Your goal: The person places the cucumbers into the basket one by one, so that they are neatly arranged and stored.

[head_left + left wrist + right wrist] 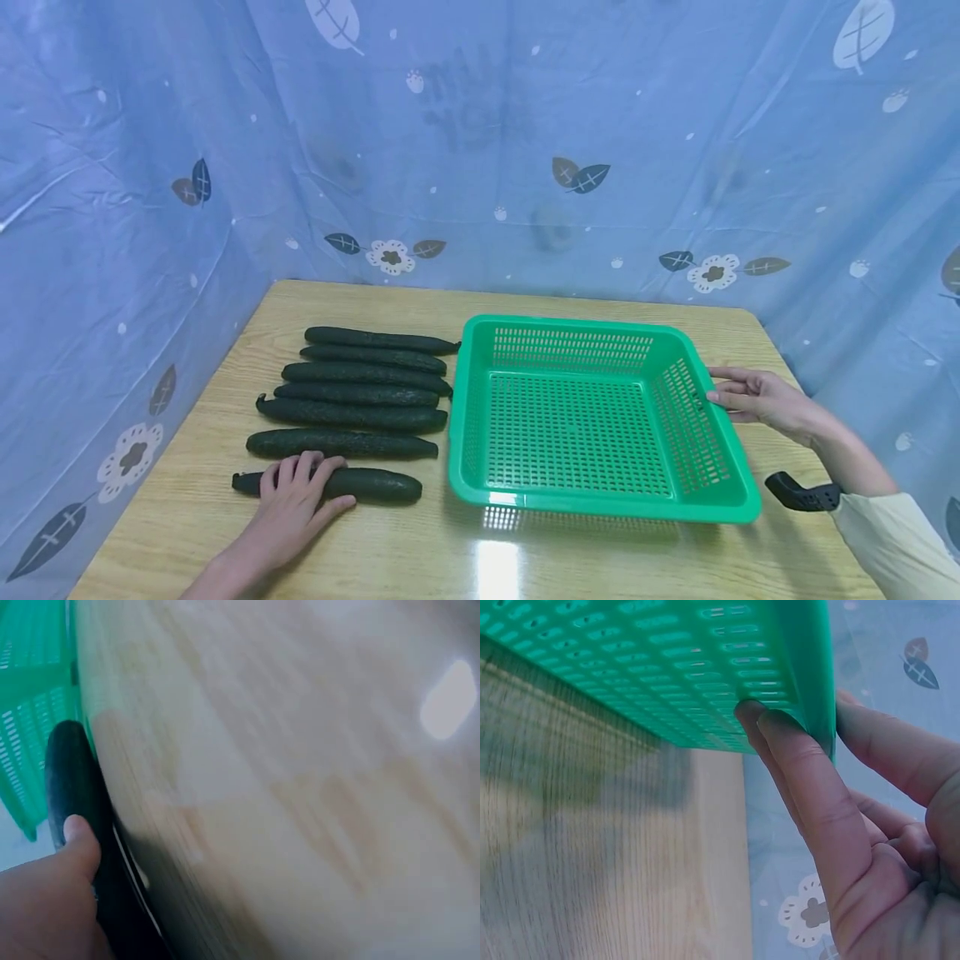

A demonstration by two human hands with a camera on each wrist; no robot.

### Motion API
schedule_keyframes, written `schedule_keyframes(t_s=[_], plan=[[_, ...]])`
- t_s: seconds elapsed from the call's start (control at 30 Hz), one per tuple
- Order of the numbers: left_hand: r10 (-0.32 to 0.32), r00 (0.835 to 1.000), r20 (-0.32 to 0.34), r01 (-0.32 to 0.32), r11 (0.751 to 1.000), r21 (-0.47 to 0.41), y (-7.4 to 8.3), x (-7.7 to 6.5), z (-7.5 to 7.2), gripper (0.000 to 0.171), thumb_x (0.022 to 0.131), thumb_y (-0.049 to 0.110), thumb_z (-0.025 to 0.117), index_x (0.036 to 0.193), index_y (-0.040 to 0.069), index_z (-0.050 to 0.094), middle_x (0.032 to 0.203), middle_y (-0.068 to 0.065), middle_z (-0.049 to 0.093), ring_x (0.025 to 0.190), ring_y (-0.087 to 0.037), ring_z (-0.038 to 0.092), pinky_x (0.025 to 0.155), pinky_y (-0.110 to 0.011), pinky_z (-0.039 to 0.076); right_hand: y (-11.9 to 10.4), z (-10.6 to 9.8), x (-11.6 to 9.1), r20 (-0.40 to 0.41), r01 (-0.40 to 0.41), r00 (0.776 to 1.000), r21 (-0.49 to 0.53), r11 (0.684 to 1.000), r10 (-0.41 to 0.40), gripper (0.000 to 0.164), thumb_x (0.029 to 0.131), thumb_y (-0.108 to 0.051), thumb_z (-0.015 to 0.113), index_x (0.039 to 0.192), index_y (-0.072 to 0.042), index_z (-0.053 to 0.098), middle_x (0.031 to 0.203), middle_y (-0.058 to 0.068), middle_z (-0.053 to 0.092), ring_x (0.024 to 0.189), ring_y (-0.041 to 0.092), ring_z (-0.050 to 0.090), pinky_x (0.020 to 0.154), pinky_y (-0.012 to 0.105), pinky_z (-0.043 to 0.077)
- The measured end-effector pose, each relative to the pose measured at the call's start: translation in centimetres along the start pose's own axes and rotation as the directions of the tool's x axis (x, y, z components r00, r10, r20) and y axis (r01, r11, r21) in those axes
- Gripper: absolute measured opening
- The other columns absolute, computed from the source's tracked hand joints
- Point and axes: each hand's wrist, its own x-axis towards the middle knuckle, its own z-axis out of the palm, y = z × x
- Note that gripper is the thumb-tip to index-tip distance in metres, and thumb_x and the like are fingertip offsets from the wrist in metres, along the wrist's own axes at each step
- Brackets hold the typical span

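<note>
My left hand (pixel 294 504) grips the nearest cucumber (pixel 378 485), with the fingers over its far side and the thumb along its near side. In the left wrist view that dark green cucumber (pixel 71 772) points toward the basket, and the thumb (pixel 81 838) presses on it. At the right, my right hand (pixel 765 402) holds the right rim of a green plastic basket (pixel 600 504). The right wrist view shows two fingers (pixel 810 776) under the rim against the slotted wall (pixel 697 667), the thumb on the rim's other side. Nothing lies inside the basket.
Several more cucumbers (pixel 341 443) lie side by side in a row left of the basket, on the wooden table (pixel 390 558). A blue patterned cloth (pixel 480 167) hangs behind and along both sides. A black strap piece (pixel 802 493) sits at my right wrist.
</note>
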Motion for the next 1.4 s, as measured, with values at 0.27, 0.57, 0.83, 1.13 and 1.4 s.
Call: schedule_keyframes(t_s=[0.27,0.57,0.83,1.13,1.4], plan=[[0.044,0.998,-0.055,-0.041,0.998,0.051,0.3,0.5,-0.9,0.045,0.081,0.058,0.058,0.115,0.028,0.055,0.105,-0.002,0.045,0.097,-0.029,0.040,0.082,-0.054,0.023,-0.1,0.1,-0.1,0.013,-0.003,1.000,0.007,1.000,0.003,0.067,0.098,-0.013,0.048,0.141,0.016,0.005,0.106,-0.019,0.060,0.096,0.000,0.061,0.080,0.023,0.052],[-0.005,0.998,-0.055,0.005,1.000,-0.009,0.6,1.7,-3.3,0.046,0.083,0.052,0.059,0.118,0.023,0.052,0.109,-0.008,0.043,0.101,-0.034,0.033,0.083,-0.059,0.019,-0.4,0.0,-0.1,0.020,-0.011,1.000,0.016,1.000,0.011,0.069,0.097,-0.015,0.048,0.142,0.014,0.005,0.108,-0.019,0.060,0.098,0.000,0.061,0.082,0.024,0.051],[0.000,0.991,-0.132,-0.006,0.999,-0.046,0.9,3.1,-4.9,0.050,0.086,0.049,0.058,0.123,0.016,0.050,0.109,-0.011,0.043,0.096,-0.034,0.032,0.081,-0.061,0.019,-0.5,-0.1,0.2,0.035,-0.016,0.999,0.020,1.000,0.015,0.070,0.097,-0.015,0.049,0.142,0.014,0.004,0.109,-0.012,0.063,0.097,0.004,0.063,0.082,0.025,0.051],[-0.014,0.983,-0.182,0.000,0.997,-0.077,2.0,5.3,-6.3,0.053,0.088,0.051,0.055,0.127,0.016,0.047,0.112,-0.014,0.042,0.099,-0.036,0.030,0.083,-0.060,0.017,-0.4,-0.2,0.2,0.057,0.009,0.998,0.045,0.999,-0.011,0.069,0.098,-0.011,0.047,0.141,0.016,0.001,0.107,-0.012,0.063,0.096,0.008,0.064,0.081,0.026,0.052],[0.000,0.983,-0.181,-0.017,0.996,-0.093,3.8,7.4,-6.7,0.055,0.087,0.053,0.056,0.127,0.016,0.047,0.110,-0.013,0.041,0.095,-0.034,0.030,0.082,-0.058,0.017,-0.7,-0.1,0.1,0.050,-0.022,0.999,0.031,0.999,0.021,0.071,0.097,-0.014,0.048,0.142,0.015,0.001,0.107,-0.011,0.063,0.095,0.007,0.064,0.081,0.027,0.052]])
